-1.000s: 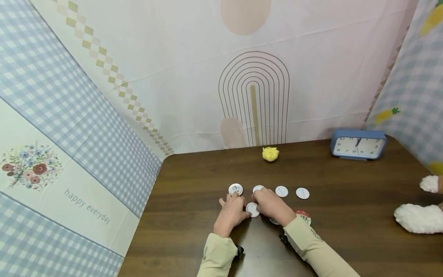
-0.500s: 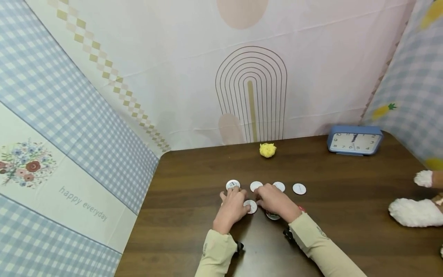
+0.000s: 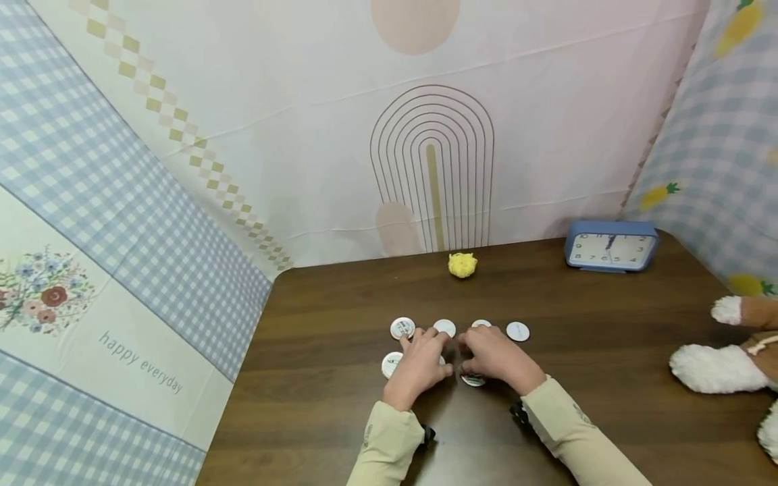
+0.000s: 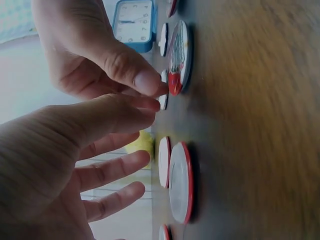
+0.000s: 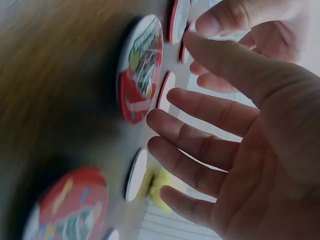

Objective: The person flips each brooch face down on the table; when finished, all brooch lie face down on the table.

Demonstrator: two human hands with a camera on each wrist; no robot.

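Observation:
My left hand [image 3: 418, 361] hovers low over the table, fingers spread, partly covering a white round disc [image 3: 442, 362]. In the left wrist view that disc [image 4: 181, 182] has a pale face and red rim, lying apart from the fingers. My right hand [image 3: 498, 354] is beside it, fingers loosely bent and holding nothing, above a disc with a red and green print [image 5: 142, 65]. A second printed disc [image 5: 75, 205] shows in the right wrist view, hidden under the right arm in the head view. Another white disc [image 3: 391, 364] lies left of my left hand.
Beyond the hands runs a row of discs, from a marked one [image 3: 402, 329] to a plain one [image 3: 518, 331]. A yellow fuzzy ball [image 3: 462, 265] and a blue clock [image 3: 611, 247] stand farther back. A plush toy [image 3: 717, 368] is at the right edge.
Both hands have shifted right relative to the discs. My left hand has uncovered the lower left disc and now overlaps the one beside its thumb. The head view has shifted slightly.

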